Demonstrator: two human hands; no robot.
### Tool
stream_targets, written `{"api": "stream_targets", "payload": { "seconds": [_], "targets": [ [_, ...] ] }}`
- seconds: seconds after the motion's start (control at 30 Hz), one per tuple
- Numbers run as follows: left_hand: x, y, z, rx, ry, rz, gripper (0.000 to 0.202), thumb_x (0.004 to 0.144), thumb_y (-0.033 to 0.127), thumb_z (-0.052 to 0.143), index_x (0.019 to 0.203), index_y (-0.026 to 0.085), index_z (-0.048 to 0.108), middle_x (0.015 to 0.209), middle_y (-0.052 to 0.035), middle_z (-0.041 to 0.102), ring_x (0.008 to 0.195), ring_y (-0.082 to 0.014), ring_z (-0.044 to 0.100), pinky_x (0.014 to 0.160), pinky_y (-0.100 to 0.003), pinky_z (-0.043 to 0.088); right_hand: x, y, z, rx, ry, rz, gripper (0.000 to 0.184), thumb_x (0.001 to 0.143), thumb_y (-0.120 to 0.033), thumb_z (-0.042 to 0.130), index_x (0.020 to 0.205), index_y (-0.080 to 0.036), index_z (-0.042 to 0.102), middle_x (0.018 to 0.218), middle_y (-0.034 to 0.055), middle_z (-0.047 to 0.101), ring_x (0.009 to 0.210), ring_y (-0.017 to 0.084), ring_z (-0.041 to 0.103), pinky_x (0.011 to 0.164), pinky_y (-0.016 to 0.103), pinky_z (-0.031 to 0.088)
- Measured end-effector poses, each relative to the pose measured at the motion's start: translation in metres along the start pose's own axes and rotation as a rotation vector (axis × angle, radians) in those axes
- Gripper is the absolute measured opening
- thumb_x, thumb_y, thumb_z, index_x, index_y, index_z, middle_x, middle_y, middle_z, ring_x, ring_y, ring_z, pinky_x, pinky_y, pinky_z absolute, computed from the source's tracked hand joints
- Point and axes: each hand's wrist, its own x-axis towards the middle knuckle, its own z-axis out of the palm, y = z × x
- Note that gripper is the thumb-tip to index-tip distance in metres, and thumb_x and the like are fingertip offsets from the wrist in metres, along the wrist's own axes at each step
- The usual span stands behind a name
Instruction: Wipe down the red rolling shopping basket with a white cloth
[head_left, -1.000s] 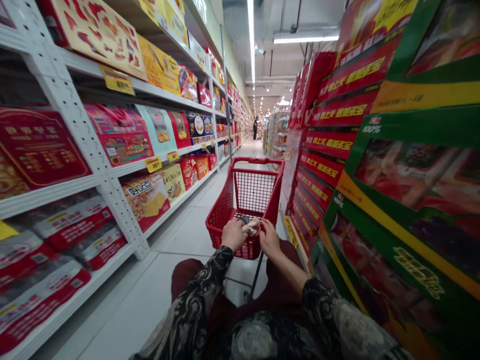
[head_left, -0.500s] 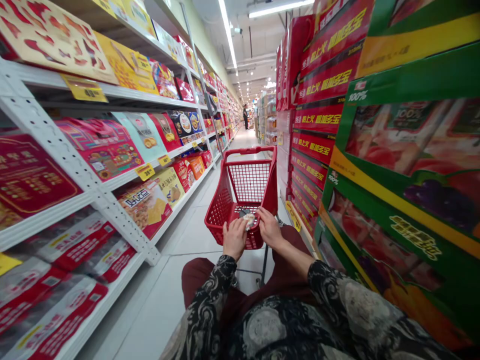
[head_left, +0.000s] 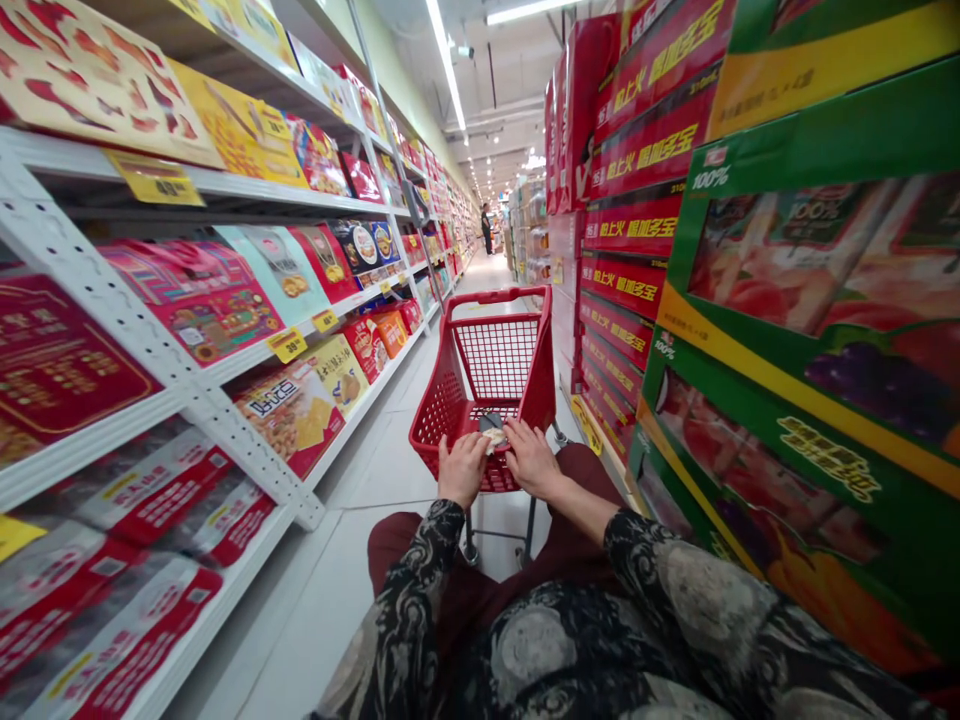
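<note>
A red shopping cart stands in the aisle straight ahead of me. My left hand and my right hand both rest closed on its near rim, side by side. Between them sits a small pale item that I cannot make out, touched by the fingers of both hands. A dark object lies inside the cart just beyond it. My patterned sleeves fill the bottom of the view.
White shelves with boxed snacks and yellow price tags line the left. Stacked red cartons and green juice cartons wall the right, close to the cart. A person stands far down the pale floor.
The view has tilted and swung slightly right, and the cart has rolled a little forward along the aisle. Both hands stay on the cart's rim.
</note>
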Motion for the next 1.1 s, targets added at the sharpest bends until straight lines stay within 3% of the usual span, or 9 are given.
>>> {"api": "stream_targets", "payload": {
  "seconds": [0.1,0.27,0.4,0.5,0.6,0.77,0.87,1.0,1.1],
  "targets": [
    [0.008,-0.003,-0.004,-0.011,-0.063,-0.078,0.030,0.085,0.023,0.044,0.111,0.028,0.057,0.119,-0.0045,0.060,0.109,-0.0207,0.053,0.103,-0.054,0.023,0.014,0.008,-0.005,-0.013,-0.036,-0.036,0.053,0.079,-0.013,0.040,0.132,-0.013,0.042,0.144,0.0089,0.033,0.131,0.023,0.028,0.106,0.045,0.023],
    [0.020,0.008,0.004,-0.093,-0.068,-0.204,0.026,0.084,0.021,0.045,0.103,0.028,0.061,0.116,-0.0017,0.062,0.106,-0.0183,0.054,0.095,-0.042,0.035,0.035,0.013,-0.012,-0.036,-0.062,-0.015,0.053,0.075,-0.012,0.042,0.128,-0.014,0.045,0.143,0.0095,0.035,0.129,0.024,0.030,0.102,0.048,0.028],
    [0.014,0.013,0.011,-0.101,0.013,-0.150,0.028,0.086,0.020,0.042,0.106,0.028,0.060,0.121,-0.0022,0.060,0.112,-0.0178,0.051,0.100,-0.045,0.030,0.023,0.009,-0.010,-0.103,0.072,0.048,0.050,0.075,-0.012,0.043,0.125,-0.013,0.048,0.143,0.0108,0.034,0.133,0.028,0.022,0.104,0.055,0.019],
    [0.004,0.007,0.013,-0.066,0.030,-0.041,0.032,0.086,0.020,0.042,0.114,0.029,0.056,0.127,-0.0037,0.056,0.118,-0.0192,0.048,0.105,-0.051,0.021,0.004,0.006,-0.003,-0.125,0.122,-0.035,0.048,0.077,-0.013,0.043,0.126,-0.012,0.048,0.142,0.0110,0.036,0.134,0.026,0.020,0.106,0.052,0.015],
    [-0.001,0.004,0.012,-0.028,0.019,0.016,0.037,0.086,0.019,0.042,0.120,0.028,0.051,0.131,-0.0056,0.052,0.121,-0.0205,0.045,0.107,-0.053,0.017,-0.006,0.005,0.002,-0.127,0.129,-0.109,0.046,0.083,-0.018,0.042,0.128,-0.014,0.046,0.140,0.0098,0.039,0.133,0.025,0.023,0.106,0.051,0.016],
    [0.005,0.011,0.010,-0.012,-0.009,-0.026,0.034,0.087,0.021,0.040,0.116,0.028,0.054,0.127,-0.0060,0.055,0.118,-0.0208,0.048,0.105,-0.053,0.021,-0.002,0.010,0.005,-0.155,0.165,-0.068,0.036,0.089,-0.026,0.040,0.123,-0.020,0.051,0.135,0.0065,0.046,0.129,0.026,0.031,0.103,0.053,0.021],
    [0.005,0.001,0.006,-0.008,-0.011,-0.025,0.032,0.088,0.022,0.040,0.114,0.030,0.056,0.125,-0.0046,0.057,0.115,-0.0199,0.050,0.106,-0.055,0.018,0.002,0.014,0.003,-0.180,0.182,-0.091,0.035,0.090,-0.027,0.040,0.122,-0.020,0.052,0.135,0.0061,0.047,0.127,0.026,0.033,0.103,0.053,0.021],
    [-0.005,-0.027,0.004,0.024,0.035,-0.139,0.032,0.086,0.021,0.041,0.113,0.028,0.057,0.125,-0.0058,0.057,0.115,-0.0210,0.050,0.105,-0.056,0.018,0.003,0.016,0.002,-0.189,0.177,-0.080,0.036,0.089,-0.026,0.041,0.121,-0.018,0.053,0.134,0.0070,0.047,0.127,0.026,0.034,0.103,0.053,0.021],
    [-0.010,-0.027,0.007,0.045,0.054,-0.164,0.033,0.086,0.019,0.041,0.113,0.027,0.058,0.128,-0.0067,0.055,0.118,-0.0229,0.047,0.105,-0.056,0.020,0.002,0.010,0.001,-0.192,0.167,-0.092,0.039,0.087,-0.023,0.041,0.124,-0.015,0.051,0.137,0.0092,0.043,0.130,0.026,0.030,0.105,0.053,0.019]
  ]
}}
